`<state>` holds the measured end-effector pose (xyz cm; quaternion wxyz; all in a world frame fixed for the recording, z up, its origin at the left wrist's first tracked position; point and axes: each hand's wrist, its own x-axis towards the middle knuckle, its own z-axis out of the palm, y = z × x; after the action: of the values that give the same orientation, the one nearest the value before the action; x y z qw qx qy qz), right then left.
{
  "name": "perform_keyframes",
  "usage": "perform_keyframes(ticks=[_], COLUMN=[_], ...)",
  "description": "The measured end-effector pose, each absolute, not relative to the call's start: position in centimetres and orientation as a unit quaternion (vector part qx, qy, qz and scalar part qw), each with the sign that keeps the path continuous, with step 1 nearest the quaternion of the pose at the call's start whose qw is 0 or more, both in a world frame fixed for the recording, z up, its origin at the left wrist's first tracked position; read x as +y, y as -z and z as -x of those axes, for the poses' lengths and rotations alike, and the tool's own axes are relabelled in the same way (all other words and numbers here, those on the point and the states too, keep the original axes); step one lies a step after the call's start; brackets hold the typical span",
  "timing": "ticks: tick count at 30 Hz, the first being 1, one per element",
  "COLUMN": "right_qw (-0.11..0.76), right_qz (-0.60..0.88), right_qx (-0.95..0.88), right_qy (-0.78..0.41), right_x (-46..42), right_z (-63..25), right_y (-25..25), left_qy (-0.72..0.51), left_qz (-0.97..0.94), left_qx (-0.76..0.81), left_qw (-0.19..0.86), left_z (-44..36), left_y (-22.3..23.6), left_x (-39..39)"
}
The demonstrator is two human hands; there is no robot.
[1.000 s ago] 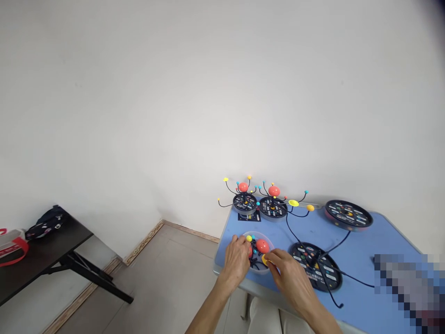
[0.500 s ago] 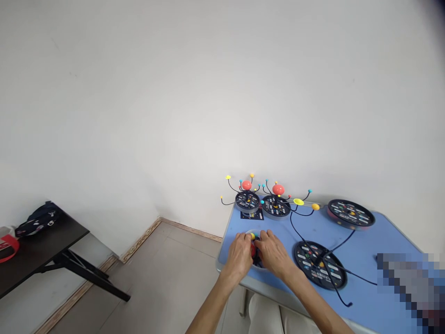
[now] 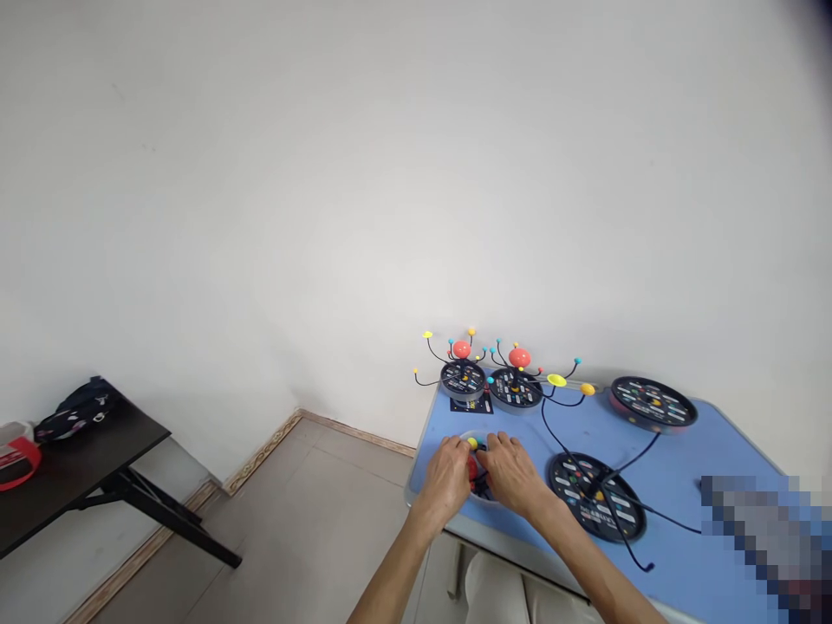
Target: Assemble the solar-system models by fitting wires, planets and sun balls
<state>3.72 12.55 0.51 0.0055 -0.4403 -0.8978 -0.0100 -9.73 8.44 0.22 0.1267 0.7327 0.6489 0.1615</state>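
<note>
My left hand [image 3: 445, 478] and my right hand [image 3: 516, 473] lie side by side over a clear round bowl [image 3: 469, 437] of small parts at the near left of the blue table [image 3: 676, 451]. Between the hands show a red ball [image 3: 472, 468], a small yellow ball [image 3: 472, 444] and black wire pieces. The fingers of both hands curl down into the bowl; what they grip is hidden. To the right of my right hand lies a black round base [image 3: 594, 496] with black wire arms across it.
Two assembled models with red centre balls [image 3: 462, 350] [image 3: 519, 357] stand at the table's back edge by the wall. Another black round base [image 3: 652, 402] lies at the back right. A black side table [image 3: 78, 468] with a dark bag stands far left.
My right hand moved left from the bowl's right rim to sit over the bowl beside my left hand, covering most of its contents. The view shifted slightly.
</note>
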Motion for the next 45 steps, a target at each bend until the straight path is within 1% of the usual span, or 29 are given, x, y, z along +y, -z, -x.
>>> perform_keyframes(ticks=[10,16,22,27,36,38,42,45], right_qw=[0.038,0.057,0.099,0.147,0.263,0.31,0.443,0.47], right_qz=[0.407,0.391,0.409,0.422,0.434,0.43,0.411,0.419], right_qx=[-0.913,-0.918,-0.905,-0.89,-0.851,-0.835,-0.769,-0.738], right_qy=[0.0,-0.033,-0.065,-0.089,-0.132,-0.147,-0.208,-0.245], right_x=[12.8,13.5,13.6,13.6,12.3,11.3,8.7,6.6], right_z=[-4.1,-5.4,-6.8,-7.5,-8.6,-9.1,-10.3,-11.3], right_y=[0.2,0.1,-0.4,0.2,0.5,0.6,0.6,0.5], left_qy=[-0.138,-0.132,-0.13,-0.121,-0.11,-0.105,-0.085,-0.073], left_qz=[-0.726,-0.72,-0.72,-0.729,-0.741,-0.74,-0.739,-0.738], left_qx=[0.663,0.671,0.672,0.664,0.655,0.658,0.664,0.668], left_qw=[0.116,0.115,0.114,0.114,0.099,0.091,0.077,0.065], left_z=[9.5,9.5,9.4,9.3,8.8,8.4,7.4,6.8], left_y=[-0.4,-0.5,-1.0,-1.2,-1.1,-0.9,-0.5,-0.2], left_x=[8.6,8.7,8.6,8.4,8.4,8.8,9.7,10.3])
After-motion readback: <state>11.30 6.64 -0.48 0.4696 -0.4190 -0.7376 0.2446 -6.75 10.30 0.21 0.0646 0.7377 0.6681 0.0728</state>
